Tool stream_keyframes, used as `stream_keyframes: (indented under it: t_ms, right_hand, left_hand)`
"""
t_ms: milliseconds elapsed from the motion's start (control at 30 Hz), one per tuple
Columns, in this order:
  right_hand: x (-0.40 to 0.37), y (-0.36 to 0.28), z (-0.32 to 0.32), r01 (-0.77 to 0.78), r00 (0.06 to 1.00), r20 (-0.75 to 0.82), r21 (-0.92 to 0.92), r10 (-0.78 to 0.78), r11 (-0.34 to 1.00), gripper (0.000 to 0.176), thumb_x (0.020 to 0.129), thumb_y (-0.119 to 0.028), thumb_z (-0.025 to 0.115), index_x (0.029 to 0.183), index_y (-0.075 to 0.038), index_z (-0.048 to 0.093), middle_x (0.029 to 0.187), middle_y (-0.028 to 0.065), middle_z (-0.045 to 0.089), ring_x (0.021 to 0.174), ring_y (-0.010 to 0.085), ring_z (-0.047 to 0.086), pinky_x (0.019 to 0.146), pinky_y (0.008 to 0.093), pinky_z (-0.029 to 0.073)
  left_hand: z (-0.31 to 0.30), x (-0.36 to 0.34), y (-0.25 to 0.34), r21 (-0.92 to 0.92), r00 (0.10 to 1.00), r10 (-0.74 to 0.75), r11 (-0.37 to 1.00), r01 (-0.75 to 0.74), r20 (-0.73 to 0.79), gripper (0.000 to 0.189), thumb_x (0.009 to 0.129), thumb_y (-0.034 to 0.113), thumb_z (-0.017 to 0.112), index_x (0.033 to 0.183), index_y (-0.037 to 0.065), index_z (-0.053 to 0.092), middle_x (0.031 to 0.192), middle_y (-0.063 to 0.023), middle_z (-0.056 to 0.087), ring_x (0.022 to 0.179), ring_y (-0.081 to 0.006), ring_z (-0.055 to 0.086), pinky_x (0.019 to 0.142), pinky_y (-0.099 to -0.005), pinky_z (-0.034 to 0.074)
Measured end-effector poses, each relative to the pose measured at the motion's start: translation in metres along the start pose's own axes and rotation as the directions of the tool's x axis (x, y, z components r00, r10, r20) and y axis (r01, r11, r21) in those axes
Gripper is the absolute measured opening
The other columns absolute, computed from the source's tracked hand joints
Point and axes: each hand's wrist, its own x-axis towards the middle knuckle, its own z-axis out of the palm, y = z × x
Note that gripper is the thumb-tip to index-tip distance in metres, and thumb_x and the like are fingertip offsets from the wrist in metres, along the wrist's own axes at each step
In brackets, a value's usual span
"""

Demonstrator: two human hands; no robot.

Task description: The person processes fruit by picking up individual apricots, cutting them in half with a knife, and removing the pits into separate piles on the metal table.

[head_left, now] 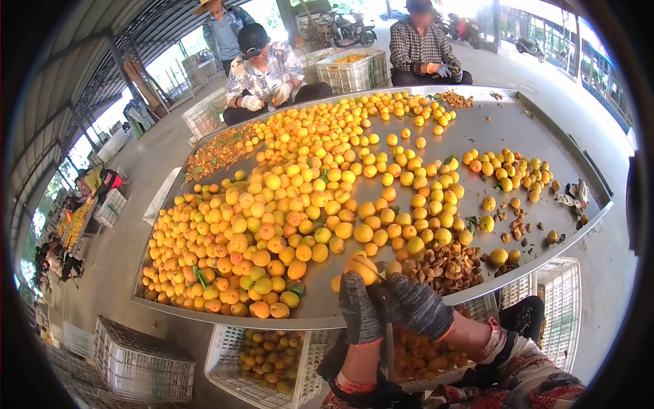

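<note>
- Shed (61,61), open-sided; metal table (521,129) beyond the fingers, bearing loose apricots (261,258).
- Left hand (360,312), gloved: fingers closed on one apricot (361,268), which sits at their tips, over the table's near part.
- Right hand (419,308), gloved: fingers bent in close beside that fruit; whether they grip anything cannot be told.
- Handling, as judged: light, soft-fleshed, thin skin liable to bruise or tear; slippery if juice runs.
- Hold, as judged: around the widest part, light spread pressure, side towards the right fingers left free.
- Brown heap (449,267) just beyond the right fingers: pits or scraps, hard to separate by eye.
- Hidden: the apricot's underside, behind the left fingers; also the right fingertips.
- Crate (221,358) below and left of the left fingers: partly covered by the table.
</note>
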Motion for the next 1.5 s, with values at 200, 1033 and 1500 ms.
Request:
stream_keyframes:
  t_ms: [200, 1033, 1500]
  right_hand:
    - [-0.002, 0.004, -0.005, -0.131, 0.988, -0.062, 0.143, 0.14, 0.981, 0.039, 0.082, -0.014, 0.057, 0.117, 0.001, 0.045, 0.09, 0.0168, 0.061, 0.075, 0.0313, 0.062, 0.064, 0.0369, 0.05]
    - [0.003, 0.009, -0.009, -0.017, 1.0, -0.023, -0.112, 0.015, 0.994, 0.041, 0.082, -0.022, 0.058, 0.115, 0.0, 0.048, 0.093, 0.0191, 0.059, 0.071, 0.033, 0.061, 0.061, 0.0379, 0.05]
    - [0.003, -0.011, -0.03, -0.149, 0.985, 0.072, -0.113, 0.158, 0.982, 0.039, 0.078, -0.008, 0.059, 0.114, 0.0, 0.048, 0.086, 0.017, 0.061, 0.074, 0.0318, 0.062, 0.061, 0.0354, 0.051]
  left_hand:
    - [-0.006, 0.002, 0.004, 0.085, 0.973, -0.205, 0.977, 0.197, 0.103, 0.051, 0.088, 0.047, 0.044, 0.11, 0.002, 0.051, 0.096, -0.0074, 0.056, 0.081, -0.0146, 0.055, 0.067, -0.0257, 0.047]
    - [-0.003, -0.001, -0.005, 0.372, 0.996, 0.015, 0.927, -0.045, 0.083, 0.036, 0.089, 0.029, 0.051, 0.11, 0.0, 0.051, 0.095, -0.0054, 0.055, 0.081, -0.0121, 0.051, 0.067, -0.0244, 0.044]
    - [-0.018, 0.004, -0.009, 0.419, 0.991, -0.128, 0.902, 0.103, 0.033, 0.035, 0.089, 0.034, 0.049, 0.102, 0.002, 0.055, 0.086, -0.0072, 0.059, 0.072, -0.0098, 0.054, 0.06, -0.0226, 0.044]
